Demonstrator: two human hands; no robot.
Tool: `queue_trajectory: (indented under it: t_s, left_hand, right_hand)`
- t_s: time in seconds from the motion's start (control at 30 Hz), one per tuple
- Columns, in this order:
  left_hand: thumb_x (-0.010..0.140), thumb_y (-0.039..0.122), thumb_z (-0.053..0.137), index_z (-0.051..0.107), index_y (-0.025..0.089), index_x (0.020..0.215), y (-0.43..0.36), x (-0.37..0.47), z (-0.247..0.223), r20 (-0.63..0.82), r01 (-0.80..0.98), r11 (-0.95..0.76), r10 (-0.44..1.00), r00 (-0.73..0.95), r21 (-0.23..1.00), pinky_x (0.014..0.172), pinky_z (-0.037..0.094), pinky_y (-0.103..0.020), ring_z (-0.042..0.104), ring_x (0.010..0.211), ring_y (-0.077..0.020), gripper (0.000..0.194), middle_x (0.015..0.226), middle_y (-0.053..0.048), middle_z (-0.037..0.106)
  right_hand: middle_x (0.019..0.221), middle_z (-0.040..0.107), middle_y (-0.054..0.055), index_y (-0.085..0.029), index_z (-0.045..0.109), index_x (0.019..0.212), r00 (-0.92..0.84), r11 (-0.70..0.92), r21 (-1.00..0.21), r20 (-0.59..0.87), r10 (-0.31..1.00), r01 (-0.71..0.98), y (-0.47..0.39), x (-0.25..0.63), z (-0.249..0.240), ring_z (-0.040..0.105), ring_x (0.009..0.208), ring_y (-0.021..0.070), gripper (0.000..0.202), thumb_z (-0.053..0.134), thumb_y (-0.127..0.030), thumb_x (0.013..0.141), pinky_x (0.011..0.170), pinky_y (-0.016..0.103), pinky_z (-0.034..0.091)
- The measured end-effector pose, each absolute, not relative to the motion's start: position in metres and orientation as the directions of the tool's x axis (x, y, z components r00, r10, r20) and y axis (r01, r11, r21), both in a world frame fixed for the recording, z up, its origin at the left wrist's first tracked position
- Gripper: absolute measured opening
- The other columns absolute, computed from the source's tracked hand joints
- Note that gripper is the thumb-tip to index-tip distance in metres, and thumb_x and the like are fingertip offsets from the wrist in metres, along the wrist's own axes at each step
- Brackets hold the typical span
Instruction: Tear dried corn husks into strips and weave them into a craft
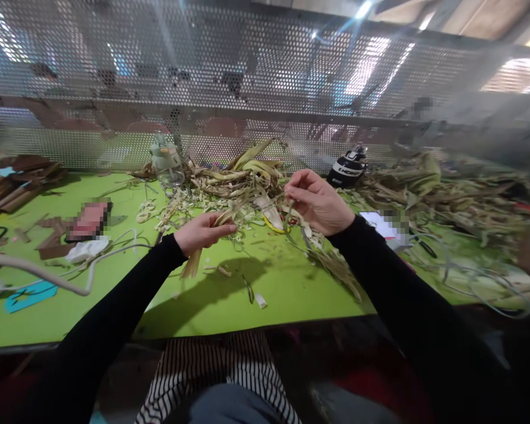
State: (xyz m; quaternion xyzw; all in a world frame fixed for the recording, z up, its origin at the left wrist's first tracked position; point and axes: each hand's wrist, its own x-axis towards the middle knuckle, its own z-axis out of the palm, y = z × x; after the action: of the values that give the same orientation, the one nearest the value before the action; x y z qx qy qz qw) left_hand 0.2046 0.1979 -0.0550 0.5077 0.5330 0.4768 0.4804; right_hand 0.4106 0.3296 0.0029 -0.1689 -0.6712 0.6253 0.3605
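Observation:
My left hand [204, 232] is closed on a pale dried leaf strip [193, 263], which hangs below the fingers and also reaches up to the right. Higher and to the right, my right hand [320, 203] has thumb and fingertips pinched together at a thin greenish fibre [288, 217]. Whether that fibre joins the strip in my left hand cannot be made out. Behind both hands is a heap of dried leaves [221, 184], with pale curled scraps around it. A yellow curved edge [274, 227] shows beneath the leaves between my hands.
A clear bottle [168, 165] and a black bottle [348, 166] stand behind the heap, before a perforated metal screen [256, 65]. At left on the green table [159, 318] lie a phone [89, 220] and white cables [86, 288]. More dried leaves [459, 200] cover the right side.

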Motion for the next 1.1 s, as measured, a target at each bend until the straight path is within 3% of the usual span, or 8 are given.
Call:
queue_trajectory:
  t_s: [0.33, 0.53, 0.63, 0.77, 0.93, 1.1]
  left_hand:
    - [0.066, 0.033, 0.074, 0.052, 0.015, 0.078, 0.194, 0.164, -0.066, -0.052, -0.103, 0.018, 0.94, -0.336, 0.995, 0.031, 0.018, -0.012, 0.029, 0.033, -0.0013, 0.03, 0.046, 0.01, 0.035]
    - [0.067, 0.03, 0.073, 0.052, 0.015, 0.077, 0.201, 0.165, -0.068, -0.033, -0.092, 0.0, 0.933, -0.359, 0.996, 0.031, 0.017, -0.011, 0.029, 0.032, -0.0016, 0.027, 0.042, 0.01, 0.035]
    - [0.067, 0.026, 0.073, 0.05, 0.016, 0.077, 0.2, 0.166, -0.064, -0.036, -0.217, -0.056, 0.917, -0.397, 0.974, 0.03, 0.016, -0.01, 0.026, 0.032, -0.0001, 0.027, 0.046, 0.011, 0.034]
    - [0.069, 0.021, 0.07, 0.048, 0.014, 0.072, 0.19, 0.166, -0.054, -0.021, -0.507, -0.137, 0.956, -0.293, 0.851, 0.028, 0.014, -0.009, 0.023, 0.035, 0.0018, 0.024, 0.058, 0.008, 0.042]
    - [0.079, 0.016, 0.057, 0.054, 0.016, 0.081, 0.173, 0.17, -0.051, 0.012, -0.615, -0.162, 0.971, -0.241, 0.772, 0.029, 0.014, -0.009, 0.022, 0.038, 0.0012, 0.003, 0.086, -0.001, 0.062]
    - [0.082, 0.016, 0.047, 0.052, 0.015, 0.075, 0.162, 0.166, -0.052, 0.015, -0.651, -0.169, 0.972, -0.235, 0.74, 0.028, 0.008, -0.011, 0.014, 0.037, 0.0, 0.009, 0.071, 0.001, 0.054]
  right_hand:
    - [0.067, 0.048, -0.007, -0.024, 0.043, 0.074, -0.3, 0.155, -0.914, 0.278, 0.913, -0.376, 0.374, 0.464, 0.019, 0.048, 0.056, 0.0074, 0.023, 0.063, -0.014, 0.072, 0.06, 0.021, 0.048]
    - [0.069, 0.048, -0.007, -0.023, 0.043, 0.074, -0.26, 0.184, -0.908, 0.294, 0.92, -0.375, 0.391, 0.483, 0.014, 0.044, 0.051, 0.005, 0.025, 0.067, -0.015, 0.069, 0.055, 0.019, 0.044]
    - [0.069, 0.049, -0.006, -0.022, 0.046, 0.075, -0.28, 0.14, -0.916, 0.257, 0.925, -0.377, 0.392, 0.483, 0.007, 0.045, 0.053, 0.0053, 0.028, 0.072, -0.016, 0.065, 0.054, 0.018, 0.045]
    - [0.063, 0.043, -0.006, -0.022, 0.044, 0.07, -0.341, 0.059, -0.949, 0.169, 0.925, -0.31, 0.393, 0.476, -0.011, 0.041, 0.051, 0.0069, 0.031, 0.075, -0.023, 0.064, 0.055, 0.021, 0.048]
    - [0.055, 0.035, -0.007, -0.021, 0.038, 0.065, -0.29, 0.014, -0.992, 0.051, 0.956, -0.128, 0.4, 0.463, -0.044, 0.033, 0.047, 0.0062, 0.037, 0.075, -0.029, 0.063, 0.051, 0.02, 0.045]
    - [0.055, 0.039, -0.006, -0.02, 0.045, 0.066, -0.272, 0.012, -0.997, -0.01, 0.962, 0.081, 0.402, 0.452, -0.074, 0.034, 0.045, 0.0056, 0.028, 0.073, -0.025, 0.062, 0.047, 0.019, 0.041]
